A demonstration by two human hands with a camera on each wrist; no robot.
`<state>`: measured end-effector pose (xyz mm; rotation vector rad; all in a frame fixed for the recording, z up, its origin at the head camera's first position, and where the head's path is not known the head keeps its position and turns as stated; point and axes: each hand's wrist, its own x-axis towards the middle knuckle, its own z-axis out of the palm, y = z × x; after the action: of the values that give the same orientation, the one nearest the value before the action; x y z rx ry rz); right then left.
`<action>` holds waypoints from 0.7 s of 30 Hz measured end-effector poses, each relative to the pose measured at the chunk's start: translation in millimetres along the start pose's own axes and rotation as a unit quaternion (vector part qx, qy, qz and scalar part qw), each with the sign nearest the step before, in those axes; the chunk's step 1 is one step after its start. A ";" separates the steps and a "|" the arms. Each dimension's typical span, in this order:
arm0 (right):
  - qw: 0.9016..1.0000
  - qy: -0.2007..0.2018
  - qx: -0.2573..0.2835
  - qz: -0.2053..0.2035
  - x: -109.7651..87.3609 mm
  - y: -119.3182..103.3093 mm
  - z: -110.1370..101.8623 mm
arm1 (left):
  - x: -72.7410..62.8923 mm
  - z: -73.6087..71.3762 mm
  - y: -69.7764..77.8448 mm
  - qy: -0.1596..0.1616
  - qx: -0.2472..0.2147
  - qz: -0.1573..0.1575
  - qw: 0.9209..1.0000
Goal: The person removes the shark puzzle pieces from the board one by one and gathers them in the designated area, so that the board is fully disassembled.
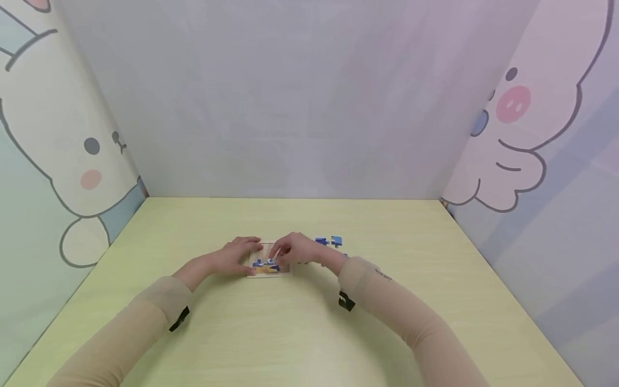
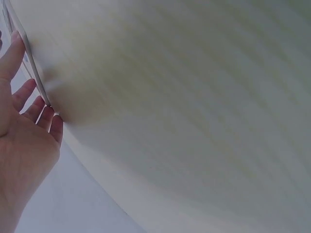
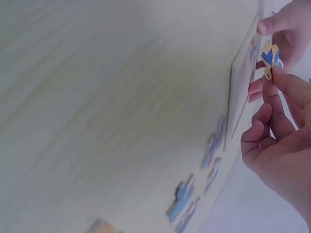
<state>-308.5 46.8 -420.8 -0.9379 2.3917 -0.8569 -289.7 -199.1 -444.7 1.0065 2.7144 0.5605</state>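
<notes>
A small wooden jigsaw tray lies on the table, its lower part filled with blue, white and orange pieces. My left hand rests at the tray's left side, thumb at the near corner and fingers spread toward the far edge. In the left wrist view, the fingertips of that left hand touch the tray's rim. Over the tray, my right hand pinches a puzzle piece between thumb and index finger. That piece is blue, white and orange, raised off the tray in the right wrist view.
Loose blue puzzle pieces lie on the table right of the tray, some partly hidden by my right forearm. More loose pieces show beside the tray in the right wrist view. A pale wall stands behind the table.
</notes>
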 end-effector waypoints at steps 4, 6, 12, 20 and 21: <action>1.000 -0.002 -0.001 -0.013 -8.1 -2.2 -8.6 | -0.3 0.7 0.1 0.000 0.001 0.000 1.000; 1.000 0.001 -0.007 -0.015 -12.2 -3.7 -12.6 | -0.4 0.8 0.5 0.001 0.003 0.000 1.000; 1.000 0.015 -0.022 -0.014 -25.7 -3.7 -19.2 | -1.0 -0.3 2.5 0.000 0.005 -0.002 1.000; 0.999 0.040 -0.022 -0.025 -49.3 0.8 -24.9 | -1.6 -1.6 4.3 -0.001 0.008 -0.003 1.000; 0.999 0.041 -0.016 -0.026 -52.8 1.5 -25.7 | -1.7 -1.6 4.3 -0.002 0.008 -0.003 1.000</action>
<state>-288.2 95.5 -394.8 -0.9995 2.4667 -0.8937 -286.4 -197.7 -441.4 1.0018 2.7226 0.5351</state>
